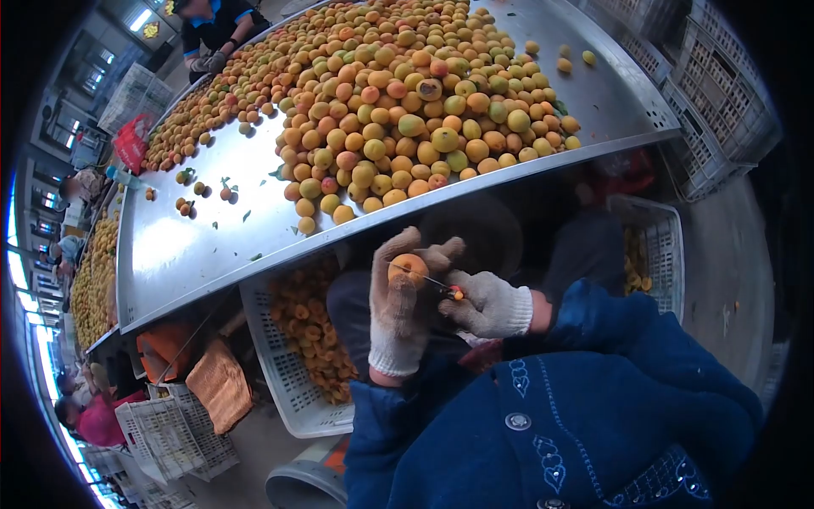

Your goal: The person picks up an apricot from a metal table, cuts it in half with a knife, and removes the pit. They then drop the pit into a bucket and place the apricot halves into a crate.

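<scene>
My left hand (395, 310), in a stained knit glove, is closed around an orange apricot (409, 269) just in front of the table edge. The gloved right hand (493, 305) grips a small knife (444, 288) with a red and yellow handle end. Its thin blade reaches across to the apricot and overlaps its face. Below the hands, on the left, stands a white plastic crate (275, 373) holding many cut apricot halves (307, 335). Above both hands a large heap of whole apricots (398, 110) lies on a metal table (199, 263).
A second white crate (670, 246) with fruit pieces is at my right. Stacked crates (716, 93) stand beyond the table's right end. A co-worker (216, 34) is at the far side. Lower left are an orange sack (220, 386), more crates (174, 433) and a grey bucket (305, 483).
</scene>
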Demonstrator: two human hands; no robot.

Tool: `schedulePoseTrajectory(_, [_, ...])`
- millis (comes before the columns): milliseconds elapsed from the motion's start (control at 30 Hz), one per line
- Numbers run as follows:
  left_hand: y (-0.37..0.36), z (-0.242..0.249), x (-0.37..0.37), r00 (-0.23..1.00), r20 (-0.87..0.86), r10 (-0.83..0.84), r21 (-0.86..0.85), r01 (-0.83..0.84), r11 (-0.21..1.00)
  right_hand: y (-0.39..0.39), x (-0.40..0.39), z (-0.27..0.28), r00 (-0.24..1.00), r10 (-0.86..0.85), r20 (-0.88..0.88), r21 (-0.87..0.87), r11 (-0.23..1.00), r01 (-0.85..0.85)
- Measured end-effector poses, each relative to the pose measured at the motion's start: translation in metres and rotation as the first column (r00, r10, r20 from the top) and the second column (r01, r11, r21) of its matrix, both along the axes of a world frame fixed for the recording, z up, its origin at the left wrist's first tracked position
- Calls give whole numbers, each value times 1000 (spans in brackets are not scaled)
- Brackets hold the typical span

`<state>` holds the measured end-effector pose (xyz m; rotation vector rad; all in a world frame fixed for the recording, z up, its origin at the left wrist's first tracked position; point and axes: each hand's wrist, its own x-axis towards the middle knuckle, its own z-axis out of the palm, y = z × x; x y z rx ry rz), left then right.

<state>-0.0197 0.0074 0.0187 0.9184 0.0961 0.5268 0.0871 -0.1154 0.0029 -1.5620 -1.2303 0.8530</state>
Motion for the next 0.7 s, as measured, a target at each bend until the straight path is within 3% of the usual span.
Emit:
schedulePoseTrajectory(100, [-11,-9,5,1000,6,-17,-153,18,988,5,-3,-14,996,-80,49,94,993,76])
schedulePoseTrajectory(200, [-16,-6,6,995,-91,30,-155,-44,987,1,-3,-12,993,-68,92,23,998,66])
schedulePoseTrajectory(233, [-16,-10,7,996,-90,28,-154,-41,987,1,-5,-9,993,-71,93,24,997,69])
schedulePoseTrajectory(300, [-14,-17,12,963,-199,182,9,-184,983,1,-7,1,993,-108,-43,-130,986,101])
schedulePoseTrajectory(433, [-19,-5,11,979,-192,71,-126,-96,987,-1,-9,-10,990,-109,89,-30,993,112])
schedulePoseTrajectory(500, [-23,2,13,979,-204,14,-257,-68,964,-1,-5,-16,964,-109,242,33,994,104])
schedulePoseTrajectory(600, [-23,1,12,974,-226,12,-257,-72,964,-4,-4,-10,984,-127,129,6,992,127])
schedulePoseTrajectory(633, [-24,-2,12,975,-223,17,-250,-74,965,-7,-5,-6,984,-124,131,14,992,124])
schedulePoseTrajectory(700, [-21,-13,14,953,-200,227,122,-205,971,-4,-2,5,975,-140,171,-94,983,158])
